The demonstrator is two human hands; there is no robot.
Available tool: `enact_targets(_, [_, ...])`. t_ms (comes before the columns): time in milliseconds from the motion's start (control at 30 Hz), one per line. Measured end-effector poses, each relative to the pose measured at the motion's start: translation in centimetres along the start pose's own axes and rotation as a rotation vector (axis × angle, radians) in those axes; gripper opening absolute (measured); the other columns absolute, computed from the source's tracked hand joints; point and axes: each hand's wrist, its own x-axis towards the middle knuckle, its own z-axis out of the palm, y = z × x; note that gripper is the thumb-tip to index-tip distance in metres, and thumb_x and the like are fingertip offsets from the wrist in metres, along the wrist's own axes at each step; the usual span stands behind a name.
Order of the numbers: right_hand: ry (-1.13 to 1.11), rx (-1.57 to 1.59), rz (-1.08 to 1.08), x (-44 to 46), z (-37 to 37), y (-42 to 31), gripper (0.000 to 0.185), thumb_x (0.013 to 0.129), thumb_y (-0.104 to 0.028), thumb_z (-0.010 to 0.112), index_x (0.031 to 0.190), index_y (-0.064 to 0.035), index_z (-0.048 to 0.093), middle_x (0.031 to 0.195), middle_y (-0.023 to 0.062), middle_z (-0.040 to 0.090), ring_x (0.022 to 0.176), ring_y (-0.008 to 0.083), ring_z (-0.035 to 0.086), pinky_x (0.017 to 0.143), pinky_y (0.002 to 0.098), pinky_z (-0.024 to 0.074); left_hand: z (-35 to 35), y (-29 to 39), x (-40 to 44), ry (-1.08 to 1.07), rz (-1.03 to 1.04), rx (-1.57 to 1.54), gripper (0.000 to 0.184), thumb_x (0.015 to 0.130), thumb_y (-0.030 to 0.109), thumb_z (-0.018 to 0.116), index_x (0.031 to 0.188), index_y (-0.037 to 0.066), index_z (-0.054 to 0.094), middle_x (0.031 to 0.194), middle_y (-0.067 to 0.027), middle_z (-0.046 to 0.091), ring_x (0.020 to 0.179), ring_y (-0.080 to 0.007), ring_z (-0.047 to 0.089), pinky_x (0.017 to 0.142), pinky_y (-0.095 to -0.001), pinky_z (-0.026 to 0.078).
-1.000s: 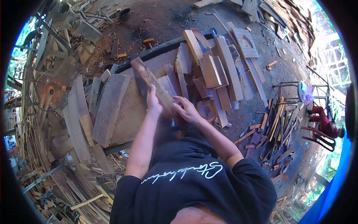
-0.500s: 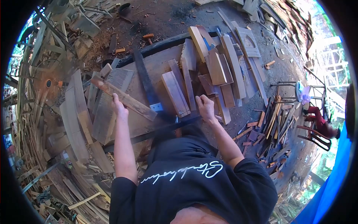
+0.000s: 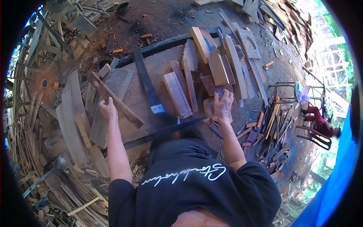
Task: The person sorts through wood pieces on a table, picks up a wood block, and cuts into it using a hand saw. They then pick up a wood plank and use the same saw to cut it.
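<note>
My left hand (image 3: 108, 108) holds the edge of a long brown wooden piece (image 3: 115, 99), which slants across the left part of the low workbench (image 3: 141, 98). My right hand (image 3: 224, 104) is bent at the fingers over the small wooden blocks (image 3: 208, 84) at the right; whether it grips one is hidden. Between my hands lie a dark saw blade (image 3: 143, 73) with a light metal plate at its near end, and a thick wooden block (image 3: 177, 95). More boards (image 3: 221, 68) are stacked beyond my right hand.
Wide boards (image 3: 73, 117) lean at the left beside heaps of scrap wood. Wood offcuts (image 3: 278, 128) are piled on the ground at the right. Farther right, a person (image 3: 321, 121) in red sits on a chair, near a stool (image 3: 297, 92) with a plastic bag.
My left hand has carried the brown piece leftward off the middle of the bench. My right hand has let go of it, moved right and reached the blocks. The saw blade is now uncovered.
</note>
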Motion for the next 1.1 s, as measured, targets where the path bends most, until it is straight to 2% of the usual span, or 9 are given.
enact_targets(33, [0.036,-0.089,-0.024,0.1,0.2,0.1,0.041,0.088,-0.03,0.069,0.112,0.0011,0.057,0.103,0.0206,0.053,0.098,0.0382,0.053,0.083,0.0485,0.044,-0.3,0.4,-0.4,0.029,0.066,0.163,0.044,0.089,0.032,0.071,0.111,-0.004,0.058,0.102,-0.0163,0.068,0.093,-0.0256,0.065,0.087,-0.037,0.049])
enact_targets(133, [-0.052,-0.149,0.057,0.4,1.7,0.5,0.054,0.087,-0.041,0.068,0.116,0.004,0.056,0.107,0.0223,0.053,0.102,0.0401,0.051,0.086,0.0502,0.0436,-0.1,-0.1,0.1,-0.043,0.066,0.092,0.045,0.088,0.031,0.072,0.11,-0.005,0.058,0.105,-0.0164,0.067,0.095,-0.0254,0.065,0.086,-0.0371,0.049])
enact_targets(367, [-0.092,-0.233,0.112,0.4,3.0,0.6,0.063,0.087,-0.05,0.065,0.116,0.0046,0.057,0.109,0.0235,0.052,0.103,0.0414,0.05,0.087,0.0516,0.0436,0.3,-1.0,0.7,-0.055,0.046,0.043,0.044,0.089,0.031,0.071,0.112,-0.004,0.057,0.106,-0.0153,0.067,0.097,-0.0259,0.065,0.087,-0.0371,0.049])
enact_targets(567, [-0.02,-0.1,0.076,-0.2,2.3,0.3,0.047,0.087,-0.036,0.069,0.115,0.0011,0.058,0.109,0.0211,0.051,0.103,0.0398,0.049,0.089,0.0494,0.0415,-0.1,-0.5,0.6,-0.084,-0.005,0.026,0.044,0.089,0.031,0.071,0.113,-0.003,0.056,0.108,-0.0151,0.066,0.099,-0.0262,0.063,0.088,-0.0372,0.048])
enact_targets(667, [0.11,0.038,-0.129,-1.1,0.9,-2.7,0.025,0.086,-0.013,0.067,0.109,-0.004,0.06,0.106,0.0185,0.051,0.101,0.0359,0.05,0.089,0.0455,0.0413,0.3,-1.2,0.9,-0.092,0.017,0.002,0.043,0.089,0.03,0.07,0.112,-0.003,0.056,0.108,-0.0161,0.065,0.099,-0.0284,0.063,0.088,-0.0382,0.048])
enact_targets(800, [-0.146,0.289,-0.33,-3.2,1.6,-6.0,0.018,0.085,-0.004,0.064,0.102,-0.0021,0.061,0.098,0.0172,0.055,0.096,0.0362,0.054,0.084,0.0422,0.0453,0.3,0.1,0.3,-0.069,0.077,0.192,0.048,0.089,0.037,0.063,0.112,-0.004,0.056,0.109,-0.0215,0.064,0.102,-0.0365,0.062,0.088,-0.0435,0.048])
enact_targets(900, [-0.342,0.369,-0.423,-5.3,2.8,-8.6,0.018,0.085,-0.005,0.065,0.102,-0.0019,0.062,0.096,0.0167,0.056,0.094,0.0359,0.056,0.082,0.0412,0.0466,0.5,1.6,-0.6,-0.052,-0.003,0.234,0.067,0.084,0.054,0.064,0.12,-0.001,0.053,0.117,-0.0232,0.058,0.11,-0.0391,0.059,0.091,-0.0476,0.048])
enact_targets(1000, [-0.43,0.384,-0.45,-6.4,3.7,-10.2,0.017,0.084,-0.004,0.064,0.101,-0.0019,0.062,0.096,0.0166,0.056,0.095,0.0355,0.056,0.082,0.0404,0.0473,0.5,3.9,-2.5,-0.02,0.005,0.44,0.08,0.078,0.057,0.07,0.13,0.001,0.045,0.126,-0.0239,0.05,0.115,-0.0411,0.055,0.093,-0.0496,0.048])
enact_targets(1100, [-0.359,0.401,-0.423,-5.8,3.3,-10.3,0.015,0.084,-0.004,0.064,0.099,-0.0019,0.063,0.095,0.017,0.056,0.094,0.0356,0.056,0.082,0.041,0.0472,-0.2,5.0,-3.2,-0.087,0.027,0.53,0.089,0.074,0.056,0.075,0.136,0.003,0.039,0.132,-0.0245,0.045,0.118,-0.0425,0.053,0.094,-0.0512,0.048])
